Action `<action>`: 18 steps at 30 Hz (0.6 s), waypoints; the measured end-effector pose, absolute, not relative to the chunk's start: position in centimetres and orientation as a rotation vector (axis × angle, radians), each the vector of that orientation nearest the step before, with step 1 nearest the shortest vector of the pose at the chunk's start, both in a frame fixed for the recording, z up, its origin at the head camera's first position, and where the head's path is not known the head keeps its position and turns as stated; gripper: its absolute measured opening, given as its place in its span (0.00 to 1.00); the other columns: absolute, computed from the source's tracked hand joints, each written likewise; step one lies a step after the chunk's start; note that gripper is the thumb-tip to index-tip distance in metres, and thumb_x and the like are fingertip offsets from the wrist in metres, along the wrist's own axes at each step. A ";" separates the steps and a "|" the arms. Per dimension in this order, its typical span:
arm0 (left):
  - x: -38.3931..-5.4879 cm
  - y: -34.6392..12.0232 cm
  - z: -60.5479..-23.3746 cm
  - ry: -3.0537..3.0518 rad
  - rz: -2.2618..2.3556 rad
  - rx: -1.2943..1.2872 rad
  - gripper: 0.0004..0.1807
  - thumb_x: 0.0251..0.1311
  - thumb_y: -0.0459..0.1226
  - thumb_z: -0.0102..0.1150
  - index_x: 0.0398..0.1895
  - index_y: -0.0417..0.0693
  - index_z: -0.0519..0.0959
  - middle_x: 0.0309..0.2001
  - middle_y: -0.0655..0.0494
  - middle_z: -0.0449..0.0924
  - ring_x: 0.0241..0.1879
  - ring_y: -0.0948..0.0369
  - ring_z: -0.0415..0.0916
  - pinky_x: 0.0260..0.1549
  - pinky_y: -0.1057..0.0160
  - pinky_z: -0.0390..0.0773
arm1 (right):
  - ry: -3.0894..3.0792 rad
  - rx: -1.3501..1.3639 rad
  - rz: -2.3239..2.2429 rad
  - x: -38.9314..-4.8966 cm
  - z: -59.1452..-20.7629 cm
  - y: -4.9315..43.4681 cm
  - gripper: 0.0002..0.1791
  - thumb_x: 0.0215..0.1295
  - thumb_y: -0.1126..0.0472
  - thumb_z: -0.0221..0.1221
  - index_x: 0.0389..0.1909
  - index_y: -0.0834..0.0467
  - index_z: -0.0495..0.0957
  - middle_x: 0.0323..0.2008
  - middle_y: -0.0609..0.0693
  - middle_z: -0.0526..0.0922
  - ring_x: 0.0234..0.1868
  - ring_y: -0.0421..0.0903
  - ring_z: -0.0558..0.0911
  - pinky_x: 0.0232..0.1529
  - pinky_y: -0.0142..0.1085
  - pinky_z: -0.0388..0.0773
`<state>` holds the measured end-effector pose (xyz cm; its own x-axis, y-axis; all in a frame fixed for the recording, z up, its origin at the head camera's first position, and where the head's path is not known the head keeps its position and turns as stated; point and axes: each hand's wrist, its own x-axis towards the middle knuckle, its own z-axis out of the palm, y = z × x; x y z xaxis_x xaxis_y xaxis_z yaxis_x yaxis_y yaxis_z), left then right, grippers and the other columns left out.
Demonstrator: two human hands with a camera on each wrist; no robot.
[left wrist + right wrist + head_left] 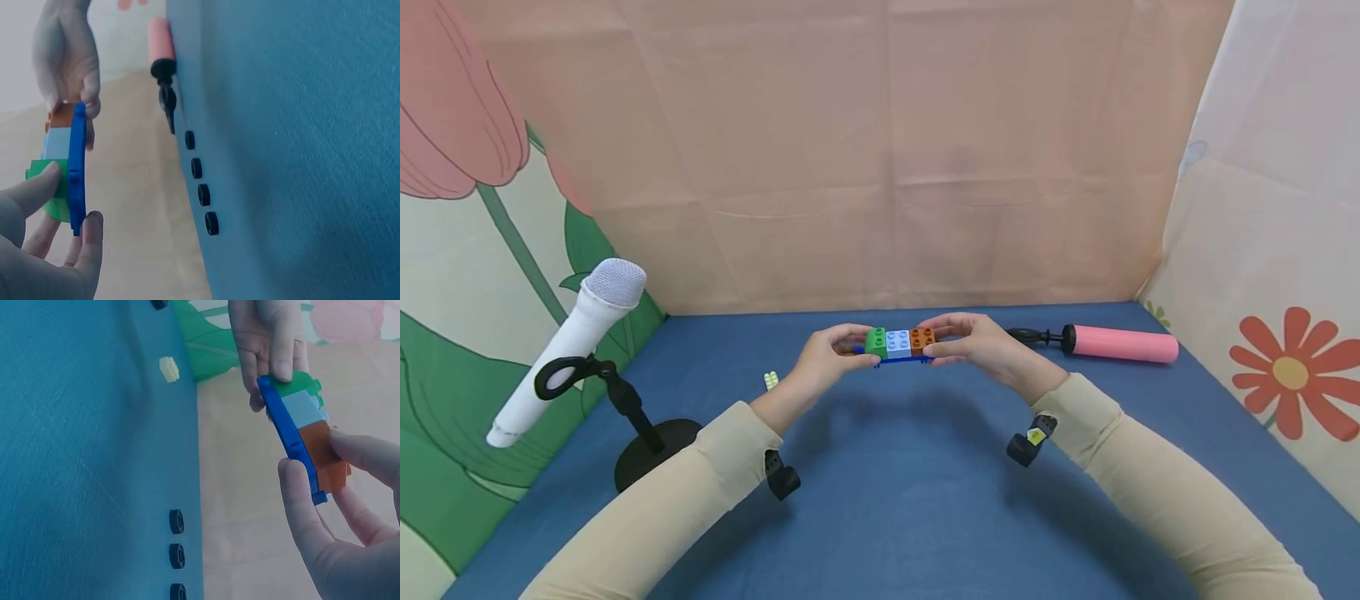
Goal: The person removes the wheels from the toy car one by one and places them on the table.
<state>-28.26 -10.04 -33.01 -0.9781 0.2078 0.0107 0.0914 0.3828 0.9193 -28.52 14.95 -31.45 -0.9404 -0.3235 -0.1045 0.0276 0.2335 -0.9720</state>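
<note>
Both hands hold up a small toy brick vehicle above the table. It has a long blue base plate (76, 169) with a green brick (875, 342), a light blue brick (898, 343) and an orange-brown brick (322, 447) in a row on top. My left hand (820, 358) grips the green end, thumb on the green brick and a fingertip at the base's edge. At the orange-brown end, my right hand (988, 350) pinches brick and base between thumb and fingers. In both wrist views the toy hangs well off the blue cloth.
Several small black wheels (204, 194) stand in a row on the blue table (880, 500). A pale yellow brick (169, 369) lies left, near my left wrist. Far left stands a white microphone (568, 354) on a black stand (655, 446); at right lies a pink hand pump (1123, 343).
</note>
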 end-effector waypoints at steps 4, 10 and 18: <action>-28.9 -10.1 -33.4 2.565 1.638 0.251 0.24 0.55 0.39 0.70 0.57 0.56 0.79 0.55 0.53 0.80 0.53 0.56 0.77 0.55 0.53 0.76 | 2.255 -0.293 -1.758 -29.0 -32.0 14.8 0.26 0.59 0.62 0.68 0.59 0.58 0.76 0.59 0.58 0.72 0.54 0.53 0.80 0.52 0.43 0.80; -29.8 -10.5 -33.7 2.585 1.585 0.222 0.23 0.55 0.38 0.70 0.56 0.54 0.79 0.55 0.53 0.80 0.53 0.55 0.77 0.55 0.51 0.75 | 2.345 -0.234 -1.710 -29.6 -33.0 14.2 0.25 0.57 0.60 0.69 0.57 0.56 0.78 0.58 0.57 0.73 0.54 0.52 0.78 0.55 0.44 0.78; -30.9 -11.0 -34.6 2.592 1.514 0.153 0.22 0.53 0.34 0.71 0.54 0.49 0.80 0.53 0.51 0.81 0.53 0.54 0.77 0.58 0.50 0.72 | 2.467 -0.157 -1.626 -31.0 -35.0 13.0 0.23 0.56 0.59 0.70 0.54 0.55 0.80 0.52 0.55 0.82 0.51 0.50 0.80 0.55 0.45 0.78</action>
<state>-30.90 -10.98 -34.64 -0.9856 0.1556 -0.0656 0.0193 0.4901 0.8715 -31.04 12.96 -34.96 -0.9777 -0.1878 -0.0938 0.0122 0.3953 -0.9185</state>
